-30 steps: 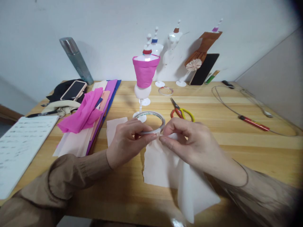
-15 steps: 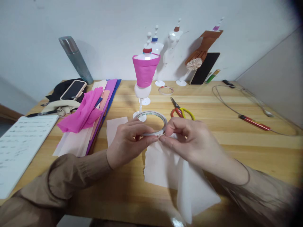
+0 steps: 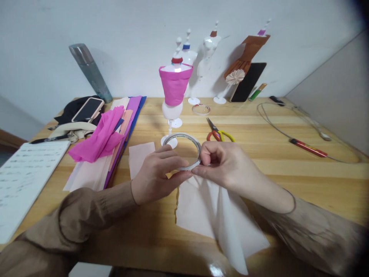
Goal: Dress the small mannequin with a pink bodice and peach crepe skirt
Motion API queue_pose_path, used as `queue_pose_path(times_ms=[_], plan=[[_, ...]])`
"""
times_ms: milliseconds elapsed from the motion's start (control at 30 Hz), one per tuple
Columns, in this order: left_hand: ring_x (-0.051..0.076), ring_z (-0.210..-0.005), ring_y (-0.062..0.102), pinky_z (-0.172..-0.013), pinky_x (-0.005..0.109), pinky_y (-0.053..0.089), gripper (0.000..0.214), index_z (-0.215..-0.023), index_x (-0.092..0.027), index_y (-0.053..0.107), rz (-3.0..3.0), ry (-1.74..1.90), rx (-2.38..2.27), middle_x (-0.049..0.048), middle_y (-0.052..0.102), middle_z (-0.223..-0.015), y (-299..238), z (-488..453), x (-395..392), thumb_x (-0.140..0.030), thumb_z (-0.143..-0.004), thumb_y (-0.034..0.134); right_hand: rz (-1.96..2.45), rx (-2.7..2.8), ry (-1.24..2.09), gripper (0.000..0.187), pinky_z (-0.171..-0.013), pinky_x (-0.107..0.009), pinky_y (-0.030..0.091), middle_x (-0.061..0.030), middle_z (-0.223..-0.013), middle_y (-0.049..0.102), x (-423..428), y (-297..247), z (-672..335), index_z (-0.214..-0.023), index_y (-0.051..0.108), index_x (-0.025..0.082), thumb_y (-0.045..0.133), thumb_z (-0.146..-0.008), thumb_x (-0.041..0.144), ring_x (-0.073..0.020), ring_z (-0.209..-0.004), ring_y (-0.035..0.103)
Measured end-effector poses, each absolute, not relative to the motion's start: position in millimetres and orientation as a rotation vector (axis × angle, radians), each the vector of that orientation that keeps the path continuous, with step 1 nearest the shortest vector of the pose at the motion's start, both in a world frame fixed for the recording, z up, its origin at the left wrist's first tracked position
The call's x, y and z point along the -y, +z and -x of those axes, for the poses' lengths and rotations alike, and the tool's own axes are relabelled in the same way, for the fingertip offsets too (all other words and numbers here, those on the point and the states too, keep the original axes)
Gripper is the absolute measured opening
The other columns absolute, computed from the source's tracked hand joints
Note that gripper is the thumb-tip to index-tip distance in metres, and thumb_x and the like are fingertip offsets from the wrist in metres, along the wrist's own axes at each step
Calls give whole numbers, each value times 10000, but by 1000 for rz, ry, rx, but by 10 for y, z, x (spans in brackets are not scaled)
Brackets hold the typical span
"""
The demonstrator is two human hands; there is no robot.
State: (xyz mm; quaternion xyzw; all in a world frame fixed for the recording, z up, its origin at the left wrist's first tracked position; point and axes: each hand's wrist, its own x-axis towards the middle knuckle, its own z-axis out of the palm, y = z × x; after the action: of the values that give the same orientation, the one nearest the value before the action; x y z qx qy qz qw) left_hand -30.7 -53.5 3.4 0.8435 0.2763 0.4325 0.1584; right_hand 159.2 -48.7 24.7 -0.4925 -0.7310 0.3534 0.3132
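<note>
Both hands meet over the middle of the wooden table point(image 3: 288, 169). My left hand point(image 3: 157, 173) grips the near left rim of a white tape roll point(image 3: 184, 140), held tilted above the table. My right hand point(image 3: 223, 163) pinches the roll's right edge with thumb and fingers, where the tape end seems to be. A pale pink sheet of thin paper point(image 3: 213, 215) lies under and in front of the hands, partly hanging from my right hand. Behind the roll stands a small white mannequin point(image 3: 174, 86) wrapped in magenta paper.
A stack of coloured paper sheets point(image 3: 106, 142) with crumpled magenta paper lies on the left, beside a phone point(image 3: 88, 109) on dark cloth. Scissors point(image 3: 217, 132), a red pen point(image 3: 308, 148), a cable point(image 3: 276, 125) and more mannequins point(image 3: 207, 57) lie farther back. A printed sheet point(image 3: 23, 181) sits far left.
The tape roll has tipped up and turned slightly between my hands. My right fingers have shifted along its right edge. The pale sheet has sagged lower.
</note>
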Motion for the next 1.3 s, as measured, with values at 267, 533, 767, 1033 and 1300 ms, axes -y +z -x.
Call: queue_pose_path(times_ms=[267,533,767,1033,1300], plan=[[97,-565,497,-521,210,411,148,-738,-127,634,-1795,934,-989,1,564,-616,178,326,508,-273,-737,608,1282,1916,1033,312,-403,-203,238,70,-483,379,440,285,-1616,-574,410,199,662,-682,348,-62,-444,327],[92,-554,476,-492,194,374,191,-680,-120,630,-1747,878,-1051,-8,546,-581,110,325,465,-297,-742,600,1229,1871,1201,225,-447,-212,286,45,-547,442,446,255,-1594,-632,502,174,659,-689,324,-79,-496,375],[99,-603,503,-545,216,388,217,-694,-107,680,-1870,938,-979,18,578,-634,87,385,408,-292,-791,620,1190,1838,1298,219,-457,-221,303,36,-557,481,461,259,-1596,-702,547,161,650,-732,351,-83,-489,402],[121,-656,534,-585,231,425,197,-718,-116,659,-1771,859,-965,22,600,-674,189,453,335,-287,-800,606,1168,1928,1247,206,-434,-212,291,40,-567,462,505,366,-1614,-847,635,141,603,-781,334,-81,-486,379],[123,-713,535,-639,232,420,202,-727,-113,656,-1947,768,-933,27,576,-726,220,454,338,-259,-835,568,1198,2110,889,159,-481,-224,322,27,-568,508,472,327,-1638,-683,589,160,571,-800,266,-92,-518,416]])
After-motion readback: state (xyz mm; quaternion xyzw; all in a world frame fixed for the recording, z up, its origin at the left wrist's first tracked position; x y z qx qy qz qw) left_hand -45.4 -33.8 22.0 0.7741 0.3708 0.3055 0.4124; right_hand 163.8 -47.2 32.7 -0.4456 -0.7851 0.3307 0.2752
